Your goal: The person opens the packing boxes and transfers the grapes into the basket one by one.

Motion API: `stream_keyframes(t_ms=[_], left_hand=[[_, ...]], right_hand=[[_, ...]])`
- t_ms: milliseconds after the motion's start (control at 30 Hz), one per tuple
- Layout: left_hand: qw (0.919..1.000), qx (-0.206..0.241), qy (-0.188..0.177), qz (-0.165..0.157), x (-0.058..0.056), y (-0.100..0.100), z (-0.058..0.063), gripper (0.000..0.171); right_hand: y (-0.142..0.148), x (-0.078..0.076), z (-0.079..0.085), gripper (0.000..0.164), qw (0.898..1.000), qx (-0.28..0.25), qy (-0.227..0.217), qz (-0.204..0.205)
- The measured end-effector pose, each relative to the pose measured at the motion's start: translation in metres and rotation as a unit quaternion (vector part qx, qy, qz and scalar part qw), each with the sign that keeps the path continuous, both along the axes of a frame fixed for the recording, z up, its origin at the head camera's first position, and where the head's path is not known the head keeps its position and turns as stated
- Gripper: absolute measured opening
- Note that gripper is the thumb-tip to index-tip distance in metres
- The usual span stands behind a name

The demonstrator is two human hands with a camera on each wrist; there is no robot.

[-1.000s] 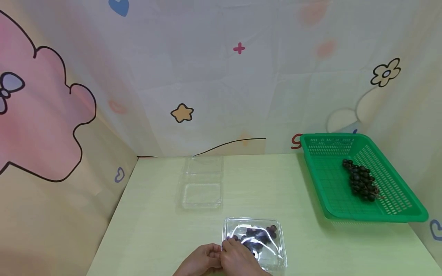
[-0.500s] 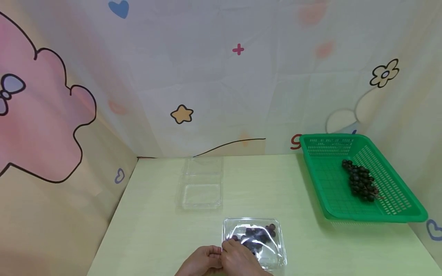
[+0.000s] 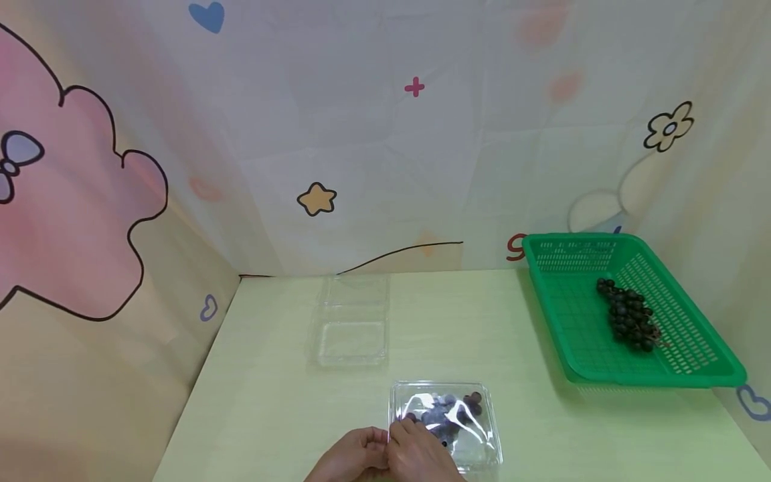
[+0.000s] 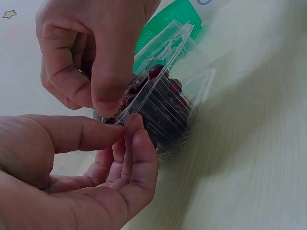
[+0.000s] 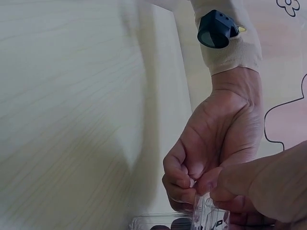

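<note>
**Both hands at the left edge of a clear box of grapes**

The clear box (image 3: 476, 438) sits on the pale tabletop (image 3: 271, 402) close to the person, with its lid lying over dark grapes (image 3: 442, 420). Both hands meet at its left edge, towards the near corner, so the box lies just to the right of the left hand (image 3: 349, 456) and partly under the right hand (image 3: 417, 452), which covers its near left part.

The left hand pinches the box's rim between thumb and forefinger, the other fingers curled in below. The right hand grips the same edge from above, its thumb pressed down at the rim and its fingers bent. The fingertips of the two hands come together there, and whether the rim under them is fully closed cannot be told.

Beyond the box and to its left, a second clear container (image 3: 352, 343) lies open, its lid folded back away from the person. Well to the right of the box and farther back stands a green basket (image 3: 656, 380) with slotted walls, and a bunch of dark grapes (image 3: 629, 318) lies in it. Farthest behind the box hangs a printed curtain (image 3: 385, 161). The left arm wears a pale sleeve (image 5: 235, 55) with a dark device (image 5: 214, 29) on it.
</note>
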State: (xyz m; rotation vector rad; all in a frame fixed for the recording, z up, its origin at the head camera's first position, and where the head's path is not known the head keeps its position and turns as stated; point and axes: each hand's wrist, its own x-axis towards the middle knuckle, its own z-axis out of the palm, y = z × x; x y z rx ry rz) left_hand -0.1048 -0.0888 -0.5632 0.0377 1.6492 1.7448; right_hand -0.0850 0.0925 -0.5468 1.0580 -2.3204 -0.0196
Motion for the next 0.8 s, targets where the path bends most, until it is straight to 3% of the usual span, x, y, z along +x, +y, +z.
stream_keyframes(t_ms=[267, 400, 533, 800], left_hand=[[0.9982, -0.039, 0.042, -0.018, -0.0034, -0.0006, -0.0035, 0.019], [0.9987, -0.042, 0.025, -0.014, -0.0043, -0.0004, -0.0027, 0.021], [0.9995, -0.031, 0.003, -0.003, -0.0033, 0.0001, -0.0031, 0.023], [0.9998, -0.014, 0.013, 0.009, -0.0032, 0.0005, -0.0065, 0.026]], right_hand=[[-0.0008, 0.0027, 0.0020, 0.033, 0.999, -0.007, -0.036, -0.019], [-0.0004, 0.0045, 0.0030, 0.032, 0.998, -0.009, -0.061, -0.026], [-0.0003, 0.0046, 0.0034, 0.034, 0.998, -0.016, -0.052, -0.026], [0.0010, 0.0023, 0.0024, 0.035, 0.998, -0.028, -0.045, -0.024]])
